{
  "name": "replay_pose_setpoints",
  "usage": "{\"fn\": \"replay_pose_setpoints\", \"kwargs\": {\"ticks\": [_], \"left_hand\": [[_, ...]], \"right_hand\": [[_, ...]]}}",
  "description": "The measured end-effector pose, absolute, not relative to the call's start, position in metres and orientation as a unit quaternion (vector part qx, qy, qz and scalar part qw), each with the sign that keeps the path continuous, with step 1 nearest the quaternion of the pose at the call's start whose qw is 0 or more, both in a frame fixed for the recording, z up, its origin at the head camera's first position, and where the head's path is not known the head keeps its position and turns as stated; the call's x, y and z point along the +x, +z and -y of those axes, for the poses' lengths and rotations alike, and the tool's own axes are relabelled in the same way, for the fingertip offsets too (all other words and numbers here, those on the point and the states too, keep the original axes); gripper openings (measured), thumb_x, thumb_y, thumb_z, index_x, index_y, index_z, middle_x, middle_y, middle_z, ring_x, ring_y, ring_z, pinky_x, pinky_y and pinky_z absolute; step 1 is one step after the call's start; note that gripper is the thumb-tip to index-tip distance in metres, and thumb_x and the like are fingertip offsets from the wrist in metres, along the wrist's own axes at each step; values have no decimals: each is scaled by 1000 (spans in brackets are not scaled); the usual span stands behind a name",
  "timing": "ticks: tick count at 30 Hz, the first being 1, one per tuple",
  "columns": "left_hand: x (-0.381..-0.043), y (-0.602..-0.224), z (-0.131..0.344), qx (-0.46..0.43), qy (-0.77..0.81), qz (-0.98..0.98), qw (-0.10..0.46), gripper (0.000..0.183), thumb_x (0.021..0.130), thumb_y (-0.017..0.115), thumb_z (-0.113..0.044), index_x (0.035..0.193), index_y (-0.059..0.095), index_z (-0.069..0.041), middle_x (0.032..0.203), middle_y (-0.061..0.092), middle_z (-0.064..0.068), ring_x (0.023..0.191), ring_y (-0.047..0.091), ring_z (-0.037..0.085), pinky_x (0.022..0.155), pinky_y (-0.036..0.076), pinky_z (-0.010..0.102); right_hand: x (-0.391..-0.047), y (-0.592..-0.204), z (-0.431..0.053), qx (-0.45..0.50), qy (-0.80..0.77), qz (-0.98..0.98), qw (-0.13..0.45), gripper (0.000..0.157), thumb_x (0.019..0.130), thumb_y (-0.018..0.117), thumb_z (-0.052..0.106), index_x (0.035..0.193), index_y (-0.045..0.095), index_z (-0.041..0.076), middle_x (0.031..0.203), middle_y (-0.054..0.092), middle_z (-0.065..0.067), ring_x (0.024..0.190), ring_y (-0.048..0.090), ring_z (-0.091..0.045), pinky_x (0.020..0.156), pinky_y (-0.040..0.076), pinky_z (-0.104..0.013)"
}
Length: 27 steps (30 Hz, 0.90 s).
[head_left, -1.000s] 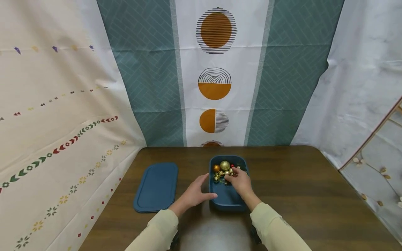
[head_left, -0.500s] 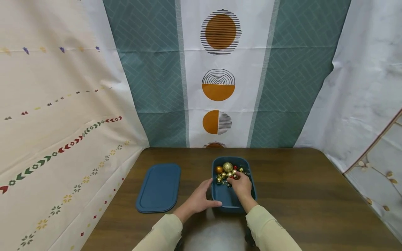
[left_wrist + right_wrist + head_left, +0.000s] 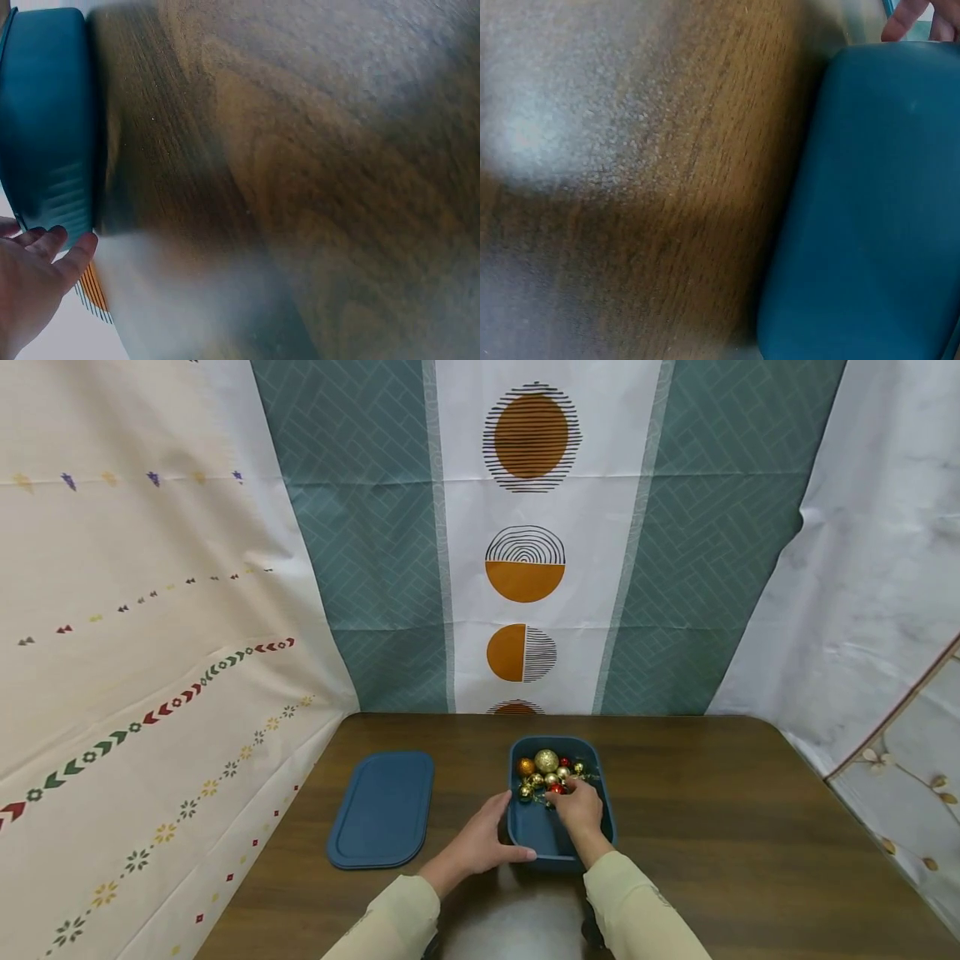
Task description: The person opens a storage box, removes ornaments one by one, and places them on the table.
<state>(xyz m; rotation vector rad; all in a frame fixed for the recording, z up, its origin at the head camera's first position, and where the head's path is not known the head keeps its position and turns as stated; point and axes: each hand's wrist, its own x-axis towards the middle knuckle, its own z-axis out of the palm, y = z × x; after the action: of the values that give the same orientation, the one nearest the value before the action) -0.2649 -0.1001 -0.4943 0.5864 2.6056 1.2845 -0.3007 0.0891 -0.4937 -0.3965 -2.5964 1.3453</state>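
A blue plastic box [image 3: 552, 862] stands on the wooden table with several small Christmas baubles in its far half. Most are gold, such as the large glittery bauble [image 3: 546, 761]; an orange bauble [image 3: 527, 767] lies beside it. My right hand [image 3: 580, 814] reaches into the box, its thumb and fingers pinching a small red bauble [image 3: 557, 789]. At the box's left side, my left hand [image 3: 482, 841] has its fingers spread along the wall and its thumb by the near corner. The left wrist view shows these fingers [image 3: 75, 259] against the box.
A flat blue lid [image 3: 381, 810] lies on the table to the left of the box. Patterned cloth [image 3: 382, 527] hangs behind the table, and more cloth covers both sides. Bare wood [image 3: 697, 810] shows to the right of the box.
The right hand has drawn slightly towards the near side within the box, and the red bauble now shows at its fingertips. The left hand stays beside the box. The head view has shifted a little.
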Motion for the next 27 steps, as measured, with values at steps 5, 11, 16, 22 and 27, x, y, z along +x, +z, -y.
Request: {"fn": "replay_pose_setpoints", "kwargs": {"ticks": [5, 11, 16, 22, 27], "left_hand": [[-264, -493, 101, 185, 426, -880, 97, 104, 81, 83, -40, 157, 23, -2, 158, 28, 17, 141, 33, 37, 109, 31, 59], [-263, -493, 100, 178, 417, -886, 102, 105, 81, 83, -41, 157, 22, -2, 158, 28, 19, 142, 32, 38, 110, 31, 59], [-263, -495, 99, 174, 417, -887, 100, 106, 79, 83, -42, 157, 22, -3, 158, 28, 19, 141, 33, 38, 109, 31, 60], [-263, -498, 97, 162, 417, -889, 101, 106, 80, 82, -44, 158, 22, -5, 158, 28, 19, 142, 32, 38, 109, 31, 59], [-263, -497, 97, 163, 414, -890, 101, 106, 81, 82, -44, 158, 22, -4, 158, 28, 20, 141, 33, 39, 109, 31, 60]], "right_hand": [[-304, -493, -88, -144, 446, 880, 79, 43, 84, 81, 18, 116, 67, -8, 116, 66, -26, 104, 59, -44, 90, 45, -53], [-309, -497, -89, -153, 445, 880, 70, 43, 82, 81, 16, 116, 69, -6, 120, 65, -26, 108, 57, -45, 93, 44, -52], [-311, -500, -92, -159, 445, 879, 65, 39, 82, 80, 13, 114, 70, -6, 118, 65, -25, 107, 57, -44, 92, 45, -51], [-311, -499, -90, -157, 447, 878, 64, 36, 84, 79, 11, 113, 69, -7, 118, 65, -26, 107, 58, -44, 93, 45, -52], [-308, -497, -89, -148, 451, 877, 68, 35, 85, 78, 12, 113, 70, -7, 118, 66, -26, 109, 57, -45, 94, 44, -53]]}}
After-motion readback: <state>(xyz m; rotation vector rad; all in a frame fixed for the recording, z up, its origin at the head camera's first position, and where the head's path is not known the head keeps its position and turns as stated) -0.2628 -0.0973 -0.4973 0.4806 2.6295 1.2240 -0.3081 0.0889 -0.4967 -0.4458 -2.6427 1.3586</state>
